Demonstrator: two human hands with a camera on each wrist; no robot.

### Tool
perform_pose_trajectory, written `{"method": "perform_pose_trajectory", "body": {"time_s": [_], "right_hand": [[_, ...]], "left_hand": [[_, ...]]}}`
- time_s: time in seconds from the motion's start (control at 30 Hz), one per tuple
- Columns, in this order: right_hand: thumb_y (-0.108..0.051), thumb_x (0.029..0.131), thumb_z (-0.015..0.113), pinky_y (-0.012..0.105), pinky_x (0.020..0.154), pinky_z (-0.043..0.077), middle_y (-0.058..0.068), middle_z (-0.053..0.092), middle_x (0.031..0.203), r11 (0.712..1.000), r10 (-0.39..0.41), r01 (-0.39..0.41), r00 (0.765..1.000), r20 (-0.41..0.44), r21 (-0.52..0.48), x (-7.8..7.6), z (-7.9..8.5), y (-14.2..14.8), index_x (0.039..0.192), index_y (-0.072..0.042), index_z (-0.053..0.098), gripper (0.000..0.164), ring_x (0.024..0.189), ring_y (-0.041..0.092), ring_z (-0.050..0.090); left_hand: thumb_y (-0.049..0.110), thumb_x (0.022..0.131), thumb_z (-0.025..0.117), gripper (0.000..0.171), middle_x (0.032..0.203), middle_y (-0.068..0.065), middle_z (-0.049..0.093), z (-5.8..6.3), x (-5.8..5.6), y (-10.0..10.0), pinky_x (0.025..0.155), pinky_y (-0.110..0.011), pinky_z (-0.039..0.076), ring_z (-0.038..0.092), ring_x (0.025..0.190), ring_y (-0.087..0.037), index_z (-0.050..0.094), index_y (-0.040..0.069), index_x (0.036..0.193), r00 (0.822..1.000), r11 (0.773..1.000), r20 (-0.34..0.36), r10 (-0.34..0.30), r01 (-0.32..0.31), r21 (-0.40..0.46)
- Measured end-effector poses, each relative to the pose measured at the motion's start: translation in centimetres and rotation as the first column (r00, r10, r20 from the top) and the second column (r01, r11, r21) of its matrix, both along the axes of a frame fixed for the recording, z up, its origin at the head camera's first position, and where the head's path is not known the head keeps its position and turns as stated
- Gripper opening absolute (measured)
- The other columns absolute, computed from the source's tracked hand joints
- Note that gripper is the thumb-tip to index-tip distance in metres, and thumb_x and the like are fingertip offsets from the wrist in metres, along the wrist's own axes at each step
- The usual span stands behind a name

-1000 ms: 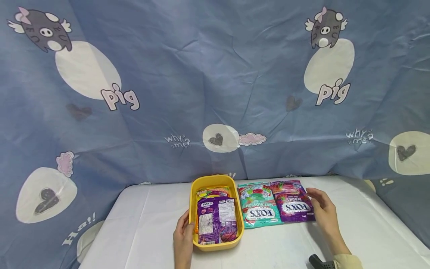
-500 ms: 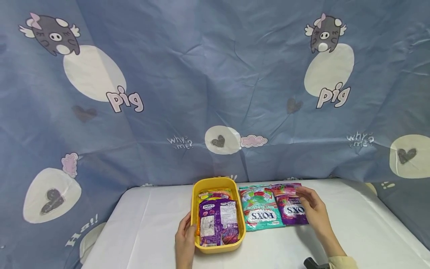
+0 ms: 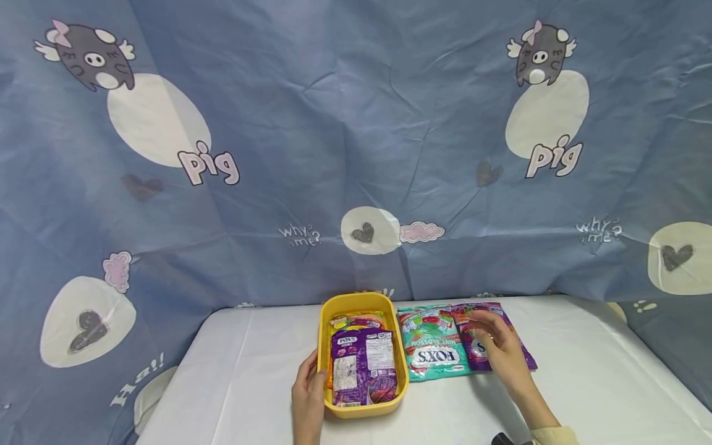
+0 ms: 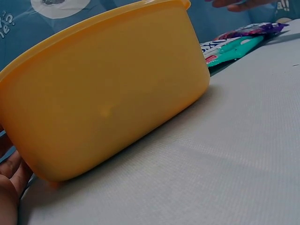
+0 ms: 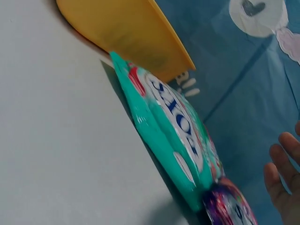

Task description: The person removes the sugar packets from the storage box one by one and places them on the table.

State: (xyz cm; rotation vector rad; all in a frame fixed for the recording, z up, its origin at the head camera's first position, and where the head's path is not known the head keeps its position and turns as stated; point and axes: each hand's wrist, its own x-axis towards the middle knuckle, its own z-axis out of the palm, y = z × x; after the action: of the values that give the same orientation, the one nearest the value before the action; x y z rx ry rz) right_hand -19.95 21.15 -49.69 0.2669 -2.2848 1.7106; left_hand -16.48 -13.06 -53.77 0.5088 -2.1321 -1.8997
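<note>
At the left side of a yellow plastic tub (image 3: 363, 410), my left hand (image 3: 308, 392) grips the wall, with the thumb at the rim and fingers along the outside. Inside the tub, a purple candy bag (image 3: 364, 368) lies on a yellow-orange bag (image 3: 356, 321). My right hand (image 3: 505, 352) hovers over a purple Fox's berries candy bag (image 3: 520, 355), partly covering it from the head camera. The right fingers (image 5: 281, 161) are spread loosely and hold nothing. A teal Fox's mint blossom bag (image 3: 435, 343) lies between the tub and the purple bag.
A white cloth covers the table (image 3: 239, 371). Behind it hangs a blue printed curtain (image 3: 267, 154), close to the tub's far end. A dark strap end (image 3: 502, 439) shows near my right sleeve (image 3: 555, 436).
My right hand has moved left, from the outer edge of the purple berries bag to above its middle. The left hand stays at the tub; the whole head view shifted slightly.
</note>
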Motion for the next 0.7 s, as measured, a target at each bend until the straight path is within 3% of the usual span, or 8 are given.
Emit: {"method": "perform_pose_trajectory", "body": {"time_s": [0.17,0.5,0.7], "right_hand": [[-0.016,0.099,0.045,0.006,0.091,0.046,0.019,0.050,0.132,0.998,0.054,-0.053,0.998,0.024,-0.022,0.1,0.1,-1.5,0.133,-0.006,0.046,0.035,0.117,0.006,0.054],[-0.006,0.097,0.047,0.013,0.093,0.049,0.016,0.050,0.135,0.986,0.167,-0.167,0.986,-0.002,-0.022,0.2,0.2,-4.4,0.131,-0.007,0.046,0.034,0.121,0.029,0.053],[-0.002,0.096,0.047,0.025,0.094,0.053,0.016,0.048,0.136,0.973,0.225,-0.223,0.974,0.035,-0.057,0.4,0.3,-5.9,0.131,-0.009,0.046,0.036,0.121,0.036,0.051]], "left_hand": [[0.015,0.091,0.048,0.047,0.139,-0.011,0.051,0.1,0.0,0.0,0.107,-0.045,0.045,0.050,0.126,-0.028,0.046,0.014,0.138,1.000,1.000,0.001,0.001,-0.001,-0.001],[0.015,0.091,0.049,0.047,0.139,-0.010,0.051,-0.1,-0.2,0.0,0.107,-0.045,0.044,0.051,0.125,-0.027,0.047,0.015,0.138,1.000,1.000,-0.007,0.004,-0.004,0.013],[0.016,0.091,0.049,0.047,0.139,-0.010,0.051,-0.2,-0.2,-0.1,0.107,-0.045,0.044,0.051,0.125,-0.027,0.047,0.015,0.138,1.000,1.000,-0.001,0.012,-0.012,0.010]]}}
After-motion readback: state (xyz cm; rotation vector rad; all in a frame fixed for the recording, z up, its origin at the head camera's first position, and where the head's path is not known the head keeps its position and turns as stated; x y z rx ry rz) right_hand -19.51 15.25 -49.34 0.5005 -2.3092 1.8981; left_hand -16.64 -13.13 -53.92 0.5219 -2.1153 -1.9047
